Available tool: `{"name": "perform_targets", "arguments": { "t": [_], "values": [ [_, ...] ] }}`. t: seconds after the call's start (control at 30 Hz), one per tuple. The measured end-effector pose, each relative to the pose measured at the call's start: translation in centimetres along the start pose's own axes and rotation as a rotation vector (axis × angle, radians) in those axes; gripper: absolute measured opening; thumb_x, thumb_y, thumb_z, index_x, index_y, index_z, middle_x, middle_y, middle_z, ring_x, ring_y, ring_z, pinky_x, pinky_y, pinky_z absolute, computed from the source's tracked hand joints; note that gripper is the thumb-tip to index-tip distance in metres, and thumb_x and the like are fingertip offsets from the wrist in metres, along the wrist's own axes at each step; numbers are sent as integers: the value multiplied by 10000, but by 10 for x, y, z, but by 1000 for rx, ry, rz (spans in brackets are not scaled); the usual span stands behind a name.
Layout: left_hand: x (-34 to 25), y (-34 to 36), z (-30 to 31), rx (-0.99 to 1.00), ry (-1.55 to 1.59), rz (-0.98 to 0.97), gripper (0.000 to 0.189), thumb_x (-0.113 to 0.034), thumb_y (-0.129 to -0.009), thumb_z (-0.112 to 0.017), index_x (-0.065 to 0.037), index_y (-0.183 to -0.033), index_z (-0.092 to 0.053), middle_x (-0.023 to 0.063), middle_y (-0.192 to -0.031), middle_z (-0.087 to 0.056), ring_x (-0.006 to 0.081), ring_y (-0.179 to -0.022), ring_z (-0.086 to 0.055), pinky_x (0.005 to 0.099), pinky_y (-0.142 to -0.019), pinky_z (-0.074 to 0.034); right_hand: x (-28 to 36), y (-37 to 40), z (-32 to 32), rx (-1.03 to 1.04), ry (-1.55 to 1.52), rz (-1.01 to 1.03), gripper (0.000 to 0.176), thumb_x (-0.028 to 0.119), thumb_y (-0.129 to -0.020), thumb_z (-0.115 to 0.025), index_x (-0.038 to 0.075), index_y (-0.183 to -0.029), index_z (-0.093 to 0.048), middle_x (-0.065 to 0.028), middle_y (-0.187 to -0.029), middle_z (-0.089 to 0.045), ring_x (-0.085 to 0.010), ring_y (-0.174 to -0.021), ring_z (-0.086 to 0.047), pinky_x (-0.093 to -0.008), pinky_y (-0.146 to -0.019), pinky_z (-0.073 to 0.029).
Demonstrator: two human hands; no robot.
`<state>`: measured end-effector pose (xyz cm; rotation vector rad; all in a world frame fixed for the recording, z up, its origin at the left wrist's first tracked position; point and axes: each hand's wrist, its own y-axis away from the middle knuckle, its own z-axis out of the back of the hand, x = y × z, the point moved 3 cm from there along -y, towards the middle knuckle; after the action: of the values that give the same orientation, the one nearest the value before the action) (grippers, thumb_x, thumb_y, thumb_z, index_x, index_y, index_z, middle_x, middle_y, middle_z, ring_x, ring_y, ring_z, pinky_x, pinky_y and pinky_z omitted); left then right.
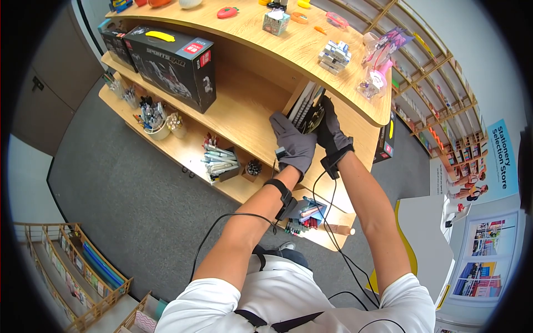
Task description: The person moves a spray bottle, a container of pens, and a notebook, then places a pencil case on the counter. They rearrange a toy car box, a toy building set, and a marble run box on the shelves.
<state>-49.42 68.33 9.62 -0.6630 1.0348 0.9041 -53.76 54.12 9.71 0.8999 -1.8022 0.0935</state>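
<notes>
Both of my hands wear dark grey gloves with cables strapped at the wrists. On the middle shelf, spiral notebooks (304, 108) stand upright in a wooden holder (295, 99). My left hand (295, 141) lies against the near left side of the notebooks, its fingers stretched out and pointing up and left. At their right side is my right hand (331, 130), touching a dark notebook (315, 117); its fingertips are partly hidden behind the books, so its grip cannot be made out.
A black boxed toy car (172, 66) sits left on the shelf. Below are pen cups (157, 129) and a box of pens (222, 165). The top board (244, 28) carries a tissue box (276, 22) and a block model (335, 56). A wire-like rack (433, 72) stands right.
</notes>
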Motion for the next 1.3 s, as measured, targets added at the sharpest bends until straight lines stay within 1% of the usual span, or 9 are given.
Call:
{"name": "perform_targets", "arguments": {
  "t": [0.2,0.33,0.43,0.57,0.7,0.83,0.97,1.1,1.3],
  "values": [
    [-3,11,-3,32,186,88,1143,-290,-820,-748,115,-1639,-61,423,-1667,-156,477,-1587,-234,399,-1274,-294,-1,-5,-4,36,-25,55,596,599,-1063,-525,137,-1438,-545,-103,-1238,-674,-263,-1067,-690,-417,-944,-585],
    [6,8,-25,44,249,63,1111,-316,-863,-701,184,-1608,-45,440,-1674,-86,536,-1601,-87,449,-1321,-154,7,24,-23,76,15,39,609,517,-1098,-492,118,-1557,-459,-148,-1383,-624,-266,-1163,-658,-367,-985,-553],
    [16,-2,-54,-32,-194,74,1003,-338,-929,-616,210,-1589,-96,427,-1653,-182,543,-1568,-217,446,-1304,-218,14,33,-33,8,66,26,598,503,-1122,-445,119,-1581,-436,-146,-1411,-617,-251,-1180,-657,-367,-995,-553],
    [10,-6,-55,35,-355,114,965,-360,-968,-547,243,-1569,-94,421,-1658,-178,568,-1564,-182,481,-1314,-180,-8,-38,36,53,572,333,639,690,-1034,-524,115,-1306,-586,-110,-1096,-683,-244,-967,-693,-419,-891,-609],
    [14,-4,-59,16,-330,83,941,-338,-975,-535,243,-1571,-95,422,-1661,-170,565,-1570,-157,496,-1314,-177,4,-9,3,44,345,216,673,690,-1039,-510,106,-1366,-575,-108,-1099,-682,-243,-987,-697,-417,-880,-609],
    [13,-1,-56,-28,-225,90,1005,-337,-930,-607,220,-1589,-93,419,-1659,-184,535,-1578,-180,443,-1310,-195,16,21,-18,-30,223,86,574,425,-1157,-395,138,-1649,-323,-175,-1419,-606,-236,-1164,-651,-363,-982,-555],
    [50,-15,-84,-194,-263,-48,1079,-324,-862,-695,177,-1614,-106,409,-1653,-236,470,-1576,-264,376,-1283,-260,-13,-17,39,70,161,40,552,407,-1153,-426,124,-1623,-373,-151,-1396,-616,-217,-1146,-654,-378,-972,-563],
    [21,-12,-32,-85,2,100,1137,-299,-768,-804,132,-1616,-180,387,-1600,-357,421,-1501,-422,341,-1216,-349,-10,54,29,48,1014,398,578,449,-1117,-512,103,-1573,-435,-137,-1316,-645,-196,-1132,-654,-391,-924,-581],
    [30,-5,-8,178,270,-61,1014,-143,-797,-815,107,-1596,-243,286,-1528,-486,360,-1318,-560,382,-1121,-439,-27,53,73,241,391,108,399,390,-1082,-589,21,-1225,-639,-120,-1023,-687,-200,-926,-690,-349,-767,-588]
  ]
}}
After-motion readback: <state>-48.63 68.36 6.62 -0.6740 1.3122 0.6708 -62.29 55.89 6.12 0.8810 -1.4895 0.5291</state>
